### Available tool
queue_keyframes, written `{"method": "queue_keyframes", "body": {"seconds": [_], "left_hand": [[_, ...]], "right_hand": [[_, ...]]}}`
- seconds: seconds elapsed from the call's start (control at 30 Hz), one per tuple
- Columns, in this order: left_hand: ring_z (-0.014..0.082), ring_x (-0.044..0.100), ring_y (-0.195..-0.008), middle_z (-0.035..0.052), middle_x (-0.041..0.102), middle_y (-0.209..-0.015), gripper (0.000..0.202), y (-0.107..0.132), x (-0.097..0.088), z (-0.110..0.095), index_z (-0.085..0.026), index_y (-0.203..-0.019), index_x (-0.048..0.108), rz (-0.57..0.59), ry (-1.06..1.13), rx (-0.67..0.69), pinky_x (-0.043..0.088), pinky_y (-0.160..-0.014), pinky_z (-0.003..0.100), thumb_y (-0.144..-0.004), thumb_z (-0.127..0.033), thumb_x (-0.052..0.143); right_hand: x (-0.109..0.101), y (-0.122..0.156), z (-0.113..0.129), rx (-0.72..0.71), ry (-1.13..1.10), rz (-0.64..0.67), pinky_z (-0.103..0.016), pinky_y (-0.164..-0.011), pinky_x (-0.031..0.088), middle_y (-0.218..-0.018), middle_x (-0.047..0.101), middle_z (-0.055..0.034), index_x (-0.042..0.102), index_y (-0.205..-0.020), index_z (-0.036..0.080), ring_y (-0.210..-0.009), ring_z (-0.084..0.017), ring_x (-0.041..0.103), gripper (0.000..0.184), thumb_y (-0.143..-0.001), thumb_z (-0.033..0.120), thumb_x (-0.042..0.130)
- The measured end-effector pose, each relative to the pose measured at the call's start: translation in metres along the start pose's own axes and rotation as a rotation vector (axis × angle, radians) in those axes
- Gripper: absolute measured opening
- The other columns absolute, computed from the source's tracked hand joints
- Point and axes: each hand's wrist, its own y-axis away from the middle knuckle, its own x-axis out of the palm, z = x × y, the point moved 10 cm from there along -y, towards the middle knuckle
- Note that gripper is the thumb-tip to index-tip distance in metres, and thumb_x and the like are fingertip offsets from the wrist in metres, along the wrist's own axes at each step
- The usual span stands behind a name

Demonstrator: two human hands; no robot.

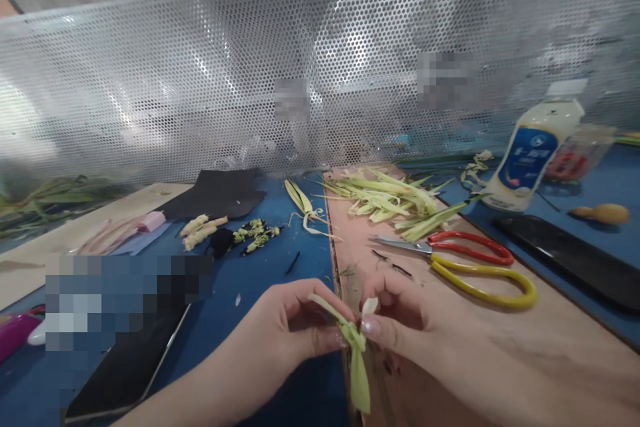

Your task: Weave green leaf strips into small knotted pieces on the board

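A pale green leaf strip, folded or knotted at its upper part, is held low in front of me. The thumb and fingers of my left hand pinch it from the left. From the other side my right hand grips it near the knot, a short pale end poking up by the thumb. Its broad tail hangs down between the hands. Beyond my right hand lie scissors with one red and one yellow handle. Further back is a pile of loose green leaf strips.
A tied leaf bundle and small braided pieces lie on the blue tabletop. A milky bottle and black phone stand and lie at right. A perforated metal screen rises behind; a dark device lies left.
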Motion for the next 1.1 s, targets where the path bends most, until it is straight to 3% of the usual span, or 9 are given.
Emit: {"method": "queue_keyframes", "body": {"seconds": [0.23, 0.4, 0.57, 0.73, 0.97, 1.1], "left_hand": [[0.0122, 0.056, -0.077, -0.0007, 0.062, -0.078, 0.015, 0.001, 0.006, 0.001, -0.016, -0.08, 0.057, 0.049, 0.079, -0.003, 0.039, -0.074, 0.023, -0.07, -0.026, 0.065], [0.011, 0.056, -0.072, -0.0011, 0.061, -0.075, 0.022, 0.0, 0.008, 0.004, -0.016, -0.079, 0.048, 0.077, 0.147, -0.008, 0.038, -0.07, 0.023, -0.069, -0.026, 0.066], [0.0093, 0.052, -0.07, -0.0016, 0.057, -0.076, 0.022, 0.001, 0.011, 0.003, -0.015, -0.072, 0.049, 0.095, 0.115, 0.0, 0.037, -0.065, 0.02, -0.069, -0.029, 0.066], [0.0088, 0.052, -0.07, -0.0021, 0.057, -0.073, 0.017, 0.001, 0.01, 0.006, -0.015, -0.072, 0.05, 0.092, 0.088, -0.023, 0.038, -0.067, 0.021, -0.071, -0.024, 0.064], [0.0146, 0.053, -0.083, 0.0012, 0.057, -0.088, 0.019, 0.0, -0.004, -0.007, -0.018, -0.084, 0.054, -0.072, -0.138, 0.104, 0.039, -0.075, 0.026, -0.074, -0.034, 0.059], [0.0121, 0.047, -0.075, -0.0006, 0.053, -0.08, 0.024, 0.006, -0.015, -0.015, -0.018, -0.08, 0.05, -0.215, -0.303, 0.081, 0.036, -0.068, 0.023, -0.082, -0.041, 0.044]], "right_hand": [[0.003, 0.004, -0.004, -0.113, 0.001, 0.009, -0.02, -0.055, 0.044, -0.071, 0.052, 0.004, 0.051, -0.091, 0.023, -0.06, -0.008, 0.051, 0.011, -0.081, 0.028, 0.053], [0.004, 0.009, 0.001, -0.173, 0.092, -0.002, -0.024, -0.062, 0.051, -0.077, 0.058, 0.0022, 0.053, -0.104, 0.027, -0.07, -0.012, 0.059, 0.022, -0.082, 0.024, 0.052], [-0.001, 0.016, 0.022, -0.269, 0.271, -0.031, -0.026, -0.068, 0.054, -0.089, 0.06, 0.0008, 0.044, -0.12, 0.034, -0.077, -0.014, 0.061, 0.046, -0.079, 0.019, 0.056], [0.002, 0.021, 0.043, -0.428, 0.562, -0.046, -0.024, -0.074, 0.052, -0.102, 0.059, -0.0006, 0.058, -0.106, 0.032, -0.092, -0.015, 0.058, 0.032, -0.076, 0.02, 0.06], [-0.005, 0.015, 0.034, -0.378, 0.387, -0.116, -0.022, -0.074, 0.05, -0.088, 0.061, 0.0014, 0.065, -0.091, 0.03, -0.082, -0.012, 0.059, 0.02, -0.078, 0.016, 0.058], [-0.016, 0.014, 0.033, -0.352, 0.397, -0.219, -0.019, -0.067, 0.052, -0.087, 0.061, 0.0005, 0.067, -0.085, 0.028, -0.081, -0.013, 0.06, 0.017, -0.075, 0.016, 0.061]]}}
